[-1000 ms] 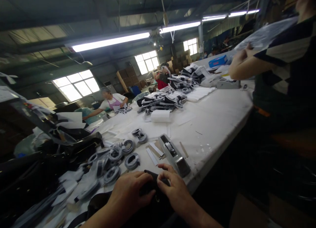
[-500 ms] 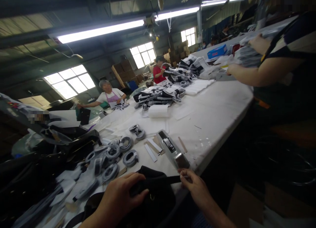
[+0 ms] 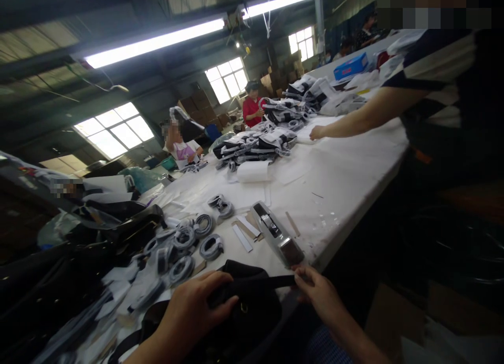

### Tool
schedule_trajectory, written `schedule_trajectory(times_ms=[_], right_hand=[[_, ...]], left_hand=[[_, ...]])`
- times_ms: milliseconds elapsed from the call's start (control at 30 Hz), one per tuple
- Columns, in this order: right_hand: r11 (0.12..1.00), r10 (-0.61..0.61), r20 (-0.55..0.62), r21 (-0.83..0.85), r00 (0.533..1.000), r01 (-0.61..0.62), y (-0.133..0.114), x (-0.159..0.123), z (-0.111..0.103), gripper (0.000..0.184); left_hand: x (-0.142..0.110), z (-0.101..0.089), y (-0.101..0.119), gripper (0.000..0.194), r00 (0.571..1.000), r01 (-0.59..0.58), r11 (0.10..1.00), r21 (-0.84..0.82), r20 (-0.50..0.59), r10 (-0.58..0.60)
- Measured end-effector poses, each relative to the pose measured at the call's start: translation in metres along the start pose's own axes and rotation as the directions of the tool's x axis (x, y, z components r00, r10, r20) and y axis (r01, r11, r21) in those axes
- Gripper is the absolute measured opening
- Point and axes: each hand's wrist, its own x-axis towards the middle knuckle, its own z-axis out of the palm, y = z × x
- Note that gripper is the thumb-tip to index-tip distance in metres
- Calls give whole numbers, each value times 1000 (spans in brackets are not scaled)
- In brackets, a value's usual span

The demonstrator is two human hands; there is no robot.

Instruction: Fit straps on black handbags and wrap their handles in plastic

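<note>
Strap (image 3: 271, 282) of the black bag (image 3: 258, 316) stretches straight from left to right, the left hand (image 3: 197, 306) clasping the bag side, the right hand's (image 3: 321, 293) fingers pinching the right end. Just beyond those fingers, a tape dispenser (image 3: 277, 235) slants across the surface (image 3: 334, 180); wrapped coils (image 3: 218, 242) lie leftward; farther, piled bundles (image 3: 255, 149).

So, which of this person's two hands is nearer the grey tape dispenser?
The right hand, pinching a black strip by the tape dispenser's near end; the left hand grips farther left.
</note>
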Motion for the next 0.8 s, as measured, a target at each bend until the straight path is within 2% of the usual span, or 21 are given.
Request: schedule_trajectory(times_ms=[67, 100, 133, 200, 267, 333, 367, 433, 533, 667, 733, 800], right_hand=[[992, -77, -22, -97, 997, 75, 2, 0, -1, 33], [974, -162, -57, -168, 985, 150, 1, -1, 0, 29], [938, -273, -99, -248, 957, 242, -1, -4, 2, 26], [812, -508, -122, -397, 852, 427, -9, -14, 9, 27], [675, -652, -5, -460, 758, 578, -24, -26, 23, 32], [598, -681, 180, -423, 710, 681, -42, -37, 40, 33], [603, -661, 248, -386, 708, 698, -50, -40, 48, 32], [667, -596, 315, -318, 738, 674, -61, -43, 62, 29], [767, -507, 305, -269, 807, 583, -68, -38, 73, 25], [867, -410, 288, -172, 866, 468, -69, -29, 72, 23], [910, -347, 334, -109, 876, 401, -71, -26, 68, 21], [933, -303, 379, -69, 874, 353, -72, -23, 65, 17]], left_hand=[[-1, 0, 0, 21, 1000, 3, 1000, 6, -1, -3], [-1, 0, 0, 21, 1000, 4, 1000, 7, 2, -4], [-1, 0, 0, 20, 1000, 4, 1000, 7, 5, -4], [-2, 0, -1, 19, 1000, -1, 1000, 7, 11, 1], [-2, 0, -1, 19, 1000, -3, 1000, 8, 13, 3], [-2, 1, 0, 19, 1000, -3, 1000, 8, 12, 3], [-2, 1, 1, 19, 1000, -2, 1000, 6, 15, 2], [-2, 1, 1, 20, 1000, 2, 1000, -4, 26, -2], [-3, 0, 0, 21, 999, 25, 998, -61, 42, -22], [-4, -1, -2, 33, 993, 116, 964, -239, 16, -116], [-1, -1, -3, 36, 979, 204, 899, -387, 63, -195], [4, 0, -3, 43, 936, 352, 753, -556, 202, -288]])
